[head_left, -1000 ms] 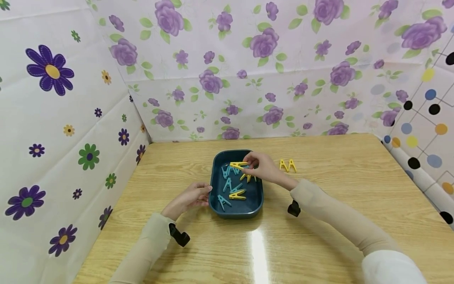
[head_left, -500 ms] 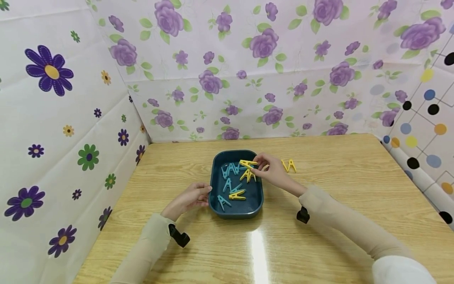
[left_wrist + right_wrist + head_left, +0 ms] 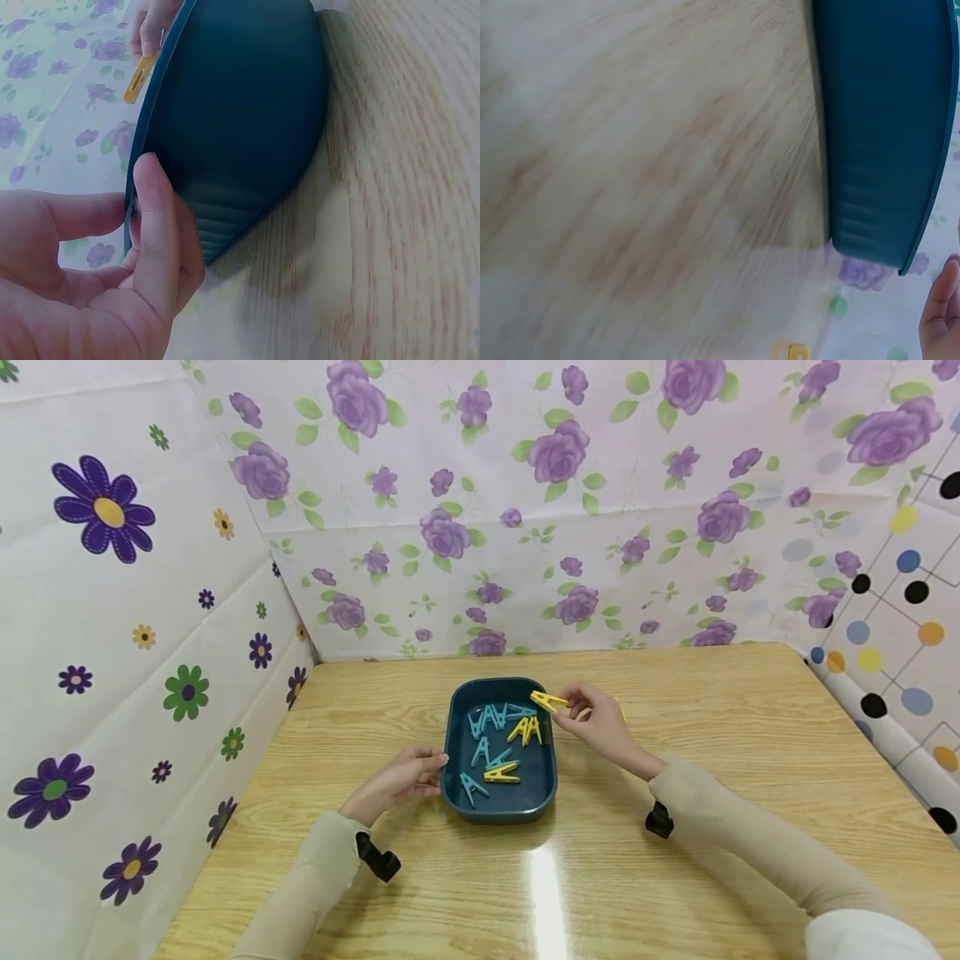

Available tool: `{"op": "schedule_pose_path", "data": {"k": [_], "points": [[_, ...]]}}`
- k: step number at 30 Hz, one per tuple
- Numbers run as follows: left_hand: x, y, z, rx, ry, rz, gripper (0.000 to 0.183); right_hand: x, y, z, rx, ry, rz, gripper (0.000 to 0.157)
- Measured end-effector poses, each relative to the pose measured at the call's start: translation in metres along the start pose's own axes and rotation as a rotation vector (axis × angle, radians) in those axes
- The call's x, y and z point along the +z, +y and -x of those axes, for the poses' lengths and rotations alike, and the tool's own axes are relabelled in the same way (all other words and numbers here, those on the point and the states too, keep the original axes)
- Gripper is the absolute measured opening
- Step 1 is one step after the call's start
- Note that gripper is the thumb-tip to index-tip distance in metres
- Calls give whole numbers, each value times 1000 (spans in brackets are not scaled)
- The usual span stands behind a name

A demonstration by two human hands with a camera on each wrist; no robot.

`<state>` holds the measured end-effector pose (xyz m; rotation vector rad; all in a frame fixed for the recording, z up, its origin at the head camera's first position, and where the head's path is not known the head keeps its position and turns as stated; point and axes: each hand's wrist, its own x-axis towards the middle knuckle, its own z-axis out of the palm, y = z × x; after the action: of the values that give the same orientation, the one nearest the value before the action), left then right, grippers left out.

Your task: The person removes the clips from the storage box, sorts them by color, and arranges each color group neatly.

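A dark teal basin (image 3: 501, 815) stands on the table with several blue clothespins (image 3: 481, 750) and a few yellow clothespins (image 3: 502, 772) in it. My left hand (image 3: 405, 774) pinches the basin's left rim; in the left wrist view the thumb and fingers of the left hand (image 3: 150, 247) lie on either side of that rim. My right hand (image 3: 600, 722) pinches a yellow clothespin (image 3: 546, 700) by its end, over the basin's upper right rim. In the right wrist view only part of the right hand (image 3: 941, 311) shows, at the right edge.
Right of the basin, yellow clothespins (image 3: 622, 710) on the table are mostly hidden behind the right hand. A wood-grain table (image 3: 720, 718) extends around the basin. Flower-patterned sheets (image 3: 480, 568) hang at the back and left, a dotted one (image 3: 911, 610) at the right.
My right hand has moved right with the yellow clothespin, from inside the basin's outline to its right rim, now covering most of the clothespins on the table. The left hand stays put.
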<state>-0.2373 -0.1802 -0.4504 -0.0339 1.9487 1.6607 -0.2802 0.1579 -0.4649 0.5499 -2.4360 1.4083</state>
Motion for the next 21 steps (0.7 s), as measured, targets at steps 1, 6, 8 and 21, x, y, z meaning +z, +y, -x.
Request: {"op": "schedule_pose_path", "data": {"k": [1, 6, 8, 21], "points": [[0, 0, 0, 1, -4, 0, 26, -1, 0, 1, 5, 7, 0, 26], [0, 0, -1, 8, -17, 1, 24, -8, 2, 4, 26, 46, 7, 26], [0, 0, -1, 11, -21, -1, 24, -10, 4, 6, 32, 61, 12, 26], [-1, -1, -2, 21, -36, -8, 17, -28, 15, 17, 95, 110, 92, 24]]}}
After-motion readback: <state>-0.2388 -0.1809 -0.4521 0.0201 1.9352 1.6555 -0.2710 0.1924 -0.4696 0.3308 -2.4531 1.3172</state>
